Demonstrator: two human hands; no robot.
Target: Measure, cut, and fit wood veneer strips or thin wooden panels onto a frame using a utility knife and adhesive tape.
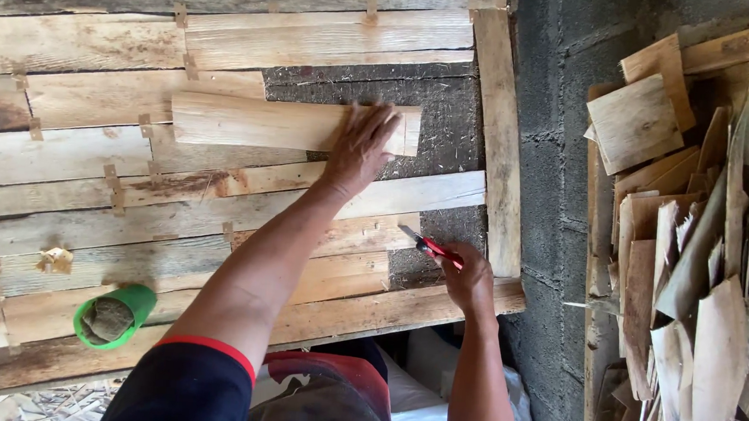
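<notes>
1. I am pressing my left hand (363,146), fingers spread flat, on a pale veneer strip (259,122) lying across the patched wooden sheet (92,158).
2. My right hand (467,279) is gripping a red utility knife (428,248), blade out, near the sheet's lower right.
3. A green tape roll (113,315) is resting at lower left; veneer scraps (684,255) are piling up on the right.

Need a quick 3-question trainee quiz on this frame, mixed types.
1. True or false: the left hand lies flat on a loose veneer strip.
2. What does the right hand grip? A) red knife B) hammer C) tape roll
3. Fill in: the green cup lies on its ___ on the boards.

Key: 1 true; 2 A, the knife; 3 side. Veneer scraps are piled to the right.
</notes>
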